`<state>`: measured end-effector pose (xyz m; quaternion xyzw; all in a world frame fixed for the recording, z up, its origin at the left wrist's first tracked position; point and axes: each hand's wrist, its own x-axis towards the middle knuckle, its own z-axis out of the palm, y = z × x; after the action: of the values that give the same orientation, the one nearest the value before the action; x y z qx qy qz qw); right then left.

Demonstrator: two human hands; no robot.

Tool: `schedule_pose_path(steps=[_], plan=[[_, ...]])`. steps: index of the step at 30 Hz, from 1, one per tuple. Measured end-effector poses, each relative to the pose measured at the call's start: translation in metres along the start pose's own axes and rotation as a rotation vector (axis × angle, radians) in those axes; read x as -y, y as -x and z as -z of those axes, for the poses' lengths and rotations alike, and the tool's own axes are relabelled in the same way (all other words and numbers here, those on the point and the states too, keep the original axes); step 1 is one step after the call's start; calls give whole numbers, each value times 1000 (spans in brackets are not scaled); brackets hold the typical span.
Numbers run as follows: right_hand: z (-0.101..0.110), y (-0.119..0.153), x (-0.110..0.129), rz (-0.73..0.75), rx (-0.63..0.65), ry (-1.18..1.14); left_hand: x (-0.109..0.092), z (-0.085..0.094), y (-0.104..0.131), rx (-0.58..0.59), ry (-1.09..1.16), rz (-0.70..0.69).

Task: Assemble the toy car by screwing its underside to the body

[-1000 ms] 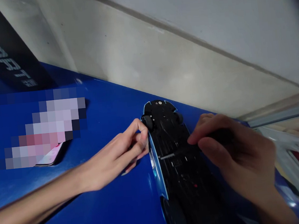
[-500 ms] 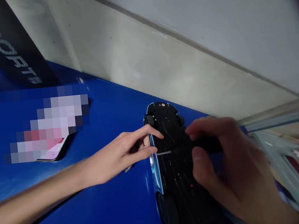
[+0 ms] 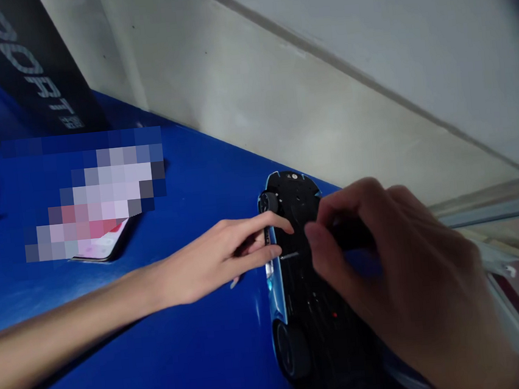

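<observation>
A blue toy car [image 3: 277, 303] lies upside down, its black underside and wheels facing up. My left hand [image 3: 241, 248] grips the car's left side, thumb at the edge and index fingertip on the underside. A thin silvery strip [image 3: 290, 256] shows on the underside near those fingertips. Above the car's right side hovers my right hand [image 3: 395, 267], thumb and index finger closed in a pinch. Whatever the pinch holds, if anything, is too small or hidden to make out. This hand hides part of the car.
A phone [image 3: 104, 249] with a lit, partly pixelated screen lies left on the blue table surface [image 3: 202, 359]. Behind it stands a black box [image 3: 46, 74] with large lettering. A pale wall [image 3: 231, 87] runs along the table's far edge. Clutter, partly red, shows at far right.
My right hand's thumb and index finger have come together, and the hand has moved left over the car. My left hand keeps its hold. The view has shifted slightly.
</observation>
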<state>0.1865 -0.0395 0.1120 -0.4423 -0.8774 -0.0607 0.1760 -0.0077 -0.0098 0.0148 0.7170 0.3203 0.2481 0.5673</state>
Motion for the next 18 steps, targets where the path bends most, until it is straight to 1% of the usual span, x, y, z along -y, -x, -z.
schedule_pose_path(steps=[4,13,18], plan=[[1,-2,-2,41,46,-47,2,-1,1,-10,16,-8],[-2,-5,-6,10,15,1,3,0,1,10,23,-26],[-4,-6,-5,-9,-1,-59,5,-1,0,3,39,-37]])
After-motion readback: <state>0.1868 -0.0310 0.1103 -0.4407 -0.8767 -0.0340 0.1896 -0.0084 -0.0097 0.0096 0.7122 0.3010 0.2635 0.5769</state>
